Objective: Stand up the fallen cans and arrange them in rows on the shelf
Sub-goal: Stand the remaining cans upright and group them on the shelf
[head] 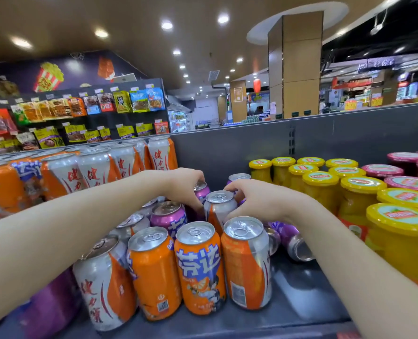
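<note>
The left hand grips a purple can; the right hand pinches the silver can just beside it, on the shelf behind four upright front cans. Fallen cans lie near the jars

Glossy metal cans stand on a matt grey shelf.

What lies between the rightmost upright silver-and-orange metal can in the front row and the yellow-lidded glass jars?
Fallen purple metal cans, seen in the head view.
</note>
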`<state>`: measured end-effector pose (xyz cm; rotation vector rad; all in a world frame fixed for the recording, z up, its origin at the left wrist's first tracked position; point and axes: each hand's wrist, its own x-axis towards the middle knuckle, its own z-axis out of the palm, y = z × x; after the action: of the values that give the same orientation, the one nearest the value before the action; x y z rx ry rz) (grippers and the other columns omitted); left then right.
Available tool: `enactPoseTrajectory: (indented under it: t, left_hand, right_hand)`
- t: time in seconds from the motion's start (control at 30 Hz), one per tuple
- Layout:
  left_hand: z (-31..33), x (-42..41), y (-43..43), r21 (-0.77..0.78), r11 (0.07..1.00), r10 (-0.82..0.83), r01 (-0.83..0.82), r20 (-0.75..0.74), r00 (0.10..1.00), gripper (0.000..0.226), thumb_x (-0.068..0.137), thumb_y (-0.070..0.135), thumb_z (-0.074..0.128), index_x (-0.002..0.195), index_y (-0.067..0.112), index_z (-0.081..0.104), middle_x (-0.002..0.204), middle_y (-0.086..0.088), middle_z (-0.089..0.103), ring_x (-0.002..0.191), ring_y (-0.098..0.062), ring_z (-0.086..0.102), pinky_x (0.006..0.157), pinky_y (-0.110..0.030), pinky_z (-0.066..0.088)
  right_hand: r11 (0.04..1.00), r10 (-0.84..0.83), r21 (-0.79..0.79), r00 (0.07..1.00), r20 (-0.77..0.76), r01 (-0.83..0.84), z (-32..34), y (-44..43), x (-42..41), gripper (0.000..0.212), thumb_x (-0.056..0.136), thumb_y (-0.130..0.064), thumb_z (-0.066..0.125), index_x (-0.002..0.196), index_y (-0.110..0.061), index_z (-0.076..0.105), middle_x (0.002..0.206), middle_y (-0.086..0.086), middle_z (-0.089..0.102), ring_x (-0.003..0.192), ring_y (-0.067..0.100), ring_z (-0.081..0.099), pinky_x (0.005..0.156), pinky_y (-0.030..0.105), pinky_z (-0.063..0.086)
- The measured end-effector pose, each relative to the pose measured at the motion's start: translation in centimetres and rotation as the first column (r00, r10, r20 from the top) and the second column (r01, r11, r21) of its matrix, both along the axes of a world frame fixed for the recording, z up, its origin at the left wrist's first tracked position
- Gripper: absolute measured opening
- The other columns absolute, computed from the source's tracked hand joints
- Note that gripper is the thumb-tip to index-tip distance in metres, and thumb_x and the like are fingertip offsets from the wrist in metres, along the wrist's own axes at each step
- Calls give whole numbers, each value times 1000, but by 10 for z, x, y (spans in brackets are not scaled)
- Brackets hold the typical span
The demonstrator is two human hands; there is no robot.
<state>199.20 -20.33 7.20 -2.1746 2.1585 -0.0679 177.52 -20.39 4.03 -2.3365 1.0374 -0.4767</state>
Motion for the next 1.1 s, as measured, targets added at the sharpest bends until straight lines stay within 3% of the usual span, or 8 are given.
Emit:
enactPoseTrajectory:
  t: [0.1,0.23,0.37,0.47,0.57,0.83,1.0,1.1]
  left_hand:
    - [5,-3,5,7,999,-39,39,12,999,88,77,50,83,149,21,42,144,-1,53,124,-23,55,99,-36,50]
    - [15,-3,10,12,998,-66,67,-50,997,83,80,44,83,150,25,42,145,2,51,123,-21,55,99,-34,52]
    - [23,1,17,27,996,-80,85,-127,989,72,89,30,75,152,30,39,146,-2,50,122,-22,58,94,-38,58]
    - [31,-6,29,-90,985,-166,149,-228,959,51,92,30,65,140,35,51,137,2,58,118,-15,60,100,-38,54]
    - [35,-25,45,-135,965,-255,224,-302,919,35,90,40,68,124,38,60,112,11,68,101,-6,67,93,-35,56]
    - [14,-53,51,41,958,-282,283,-13,959,69,86,56,72,146,35,45,110,14,44,102,-13,49,86,-28,43]
    - [18,-40,53,50,957,-285,284,6,959,64,87,55,72,143,35,51,99,23,43,95,-6,49,77,-21,41]
    - [17,-28,52,12,965,-262,261,9,965,61,87,55,72,141,34,53,89,25,43,77,-2,50,67,-18,39]
  right_hand:
    - [992,-80,105,985,153,64,5,-5,-8,58,83,-13,73,138,-22,56,117,-1,67,97,14,69,71,26,56]
    - [949,-311,124,916,253,288,4,-12,-13,34,82,-2,65,117,-2,68,101,17,73,83,22,69,81,43,63]
    - [917,-400,63,903,158,395,2,-16,-9,28,77,-2,68,104,5,73,96,25,75,78,29,71,81,51,62]
    - [912,-407,51,913,-3,407,4,-18,-7,22,82,-11,75,102,-1,74,93,17,76,85,29,75,74,39,64]
    - [918,-387,25,909,-155,395,8,-18,-4,26,84,-22,80,101,-4,70,95,13,74,72,22,69,60,29,57]
    - [927,-373,-121,833,-408,355,7,-19,12,37,87,-46,74,85,-11,64,82,5,68,62,16,65,49,25,48]
    - [948,-277,-28,775,-568,318,9,-16,23,28,95,-34,62,82,-9,62,86,8,65,77,23,61,72,32,53]
    - [939,-309,-52,761,-570,341,6,-19,35,25,99,-30,60,98,-5,62,87,8,60,87,25,61,88,37,53]
